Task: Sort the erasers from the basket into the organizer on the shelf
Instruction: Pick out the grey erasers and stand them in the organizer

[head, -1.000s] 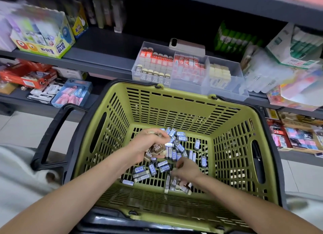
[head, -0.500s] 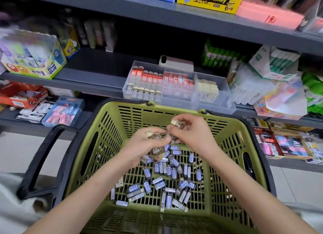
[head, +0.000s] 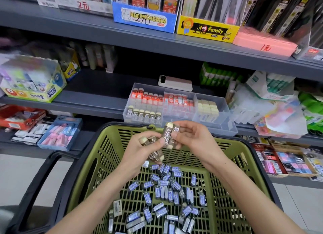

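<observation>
olive-green slatted basket (head: 232, 165), blue-labelled erasers (head: 164, 190), brown-sleeved 2B erasers (head: 167, 137), clear organizer (head: 225, 127)

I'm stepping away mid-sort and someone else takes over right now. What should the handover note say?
Hands: left hand grips several brown 2B erasers; right hand pinches more of them, both above the green basket.
Many blue-sleeved erasers lie loose on the basket floor.
Done: the organizer on the shelf already holds a front row of 2B erasers, left compartment.
To do: shelve the held ones, then sort the blue ones.

Near rim of the basket (head: 111, 131) beyond the bottom edge; glue box (head: 33, 83) at left blurred.
</observation>
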A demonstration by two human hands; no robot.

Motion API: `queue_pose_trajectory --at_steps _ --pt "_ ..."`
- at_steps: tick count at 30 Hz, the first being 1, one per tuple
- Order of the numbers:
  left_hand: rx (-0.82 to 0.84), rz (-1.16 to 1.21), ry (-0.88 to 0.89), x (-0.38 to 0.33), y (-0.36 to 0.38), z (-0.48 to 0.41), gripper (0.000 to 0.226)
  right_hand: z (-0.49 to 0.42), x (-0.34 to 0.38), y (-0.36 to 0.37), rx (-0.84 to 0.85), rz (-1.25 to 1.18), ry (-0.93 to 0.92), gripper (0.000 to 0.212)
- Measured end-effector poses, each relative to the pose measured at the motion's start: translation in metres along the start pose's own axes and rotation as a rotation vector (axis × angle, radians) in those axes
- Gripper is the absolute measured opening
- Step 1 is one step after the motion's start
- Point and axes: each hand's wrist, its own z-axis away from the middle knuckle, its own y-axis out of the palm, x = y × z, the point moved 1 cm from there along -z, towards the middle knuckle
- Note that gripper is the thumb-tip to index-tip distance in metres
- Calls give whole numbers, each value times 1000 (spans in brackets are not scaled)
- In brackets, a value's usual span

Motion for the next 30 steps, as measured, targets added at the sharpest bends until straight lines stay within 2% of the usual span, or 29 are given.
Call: queue_pose_trajectory --at_steps 5,7,11,13,17,20,25,30 --pt "-24 67 25 -6 -5 -8 6 -12 1 4 -14 -124 50 39" --pt "-63 112 19 -9 -8 -13 8 -18 0 9 -12 -119 69 36" --pt "-153 167 65 -28 -23 -25 11 -35 7 13 21 -216 117 18" --pt "-187 184 112 -37 -35 -32 14 -44 14 11 42 -126 97 15" --pt "-259 236 197 -47 -60 -38 11 -65 26 6 -28 124 15 8" --pt "-319 260 229 -45 -76 -38 9 -83 34 10 -90 238 -4 19" --pt "-383 276 202 -44 -87 -37 13 -111 35 29 8 251 27 23" --pt "-401 290 180 -45 -86 -36 13 -127 31 51 -7 420 6 28"
